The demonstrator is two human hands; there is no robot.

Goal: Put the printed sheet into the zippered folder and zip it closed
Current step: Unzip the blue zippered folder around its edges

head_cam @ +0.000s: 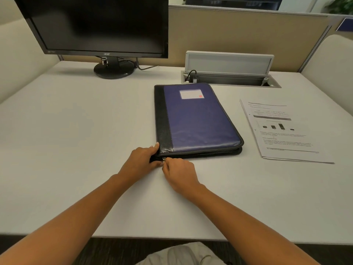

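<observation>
A blue and black zippered folder (198, 119) lies closed and flat on the white desk (76, 131), with a white label near its far edge. The printed sheet (280, 131), with text and a bar chart, lies on the desk to the folder's right, apart from it. My left hand (142, 159) grips the folder's near left corner. My right hand (178, 172) pinches the small metal zipper pull (163, 159) at that same corner, along the near edge.
A black monitor (99, 25) on a round stand sits at the back left. Behind the folder, a cable box (229, 73) is set into the desk with its lid raised. Beige partition walls enclose the desk.
</observation>
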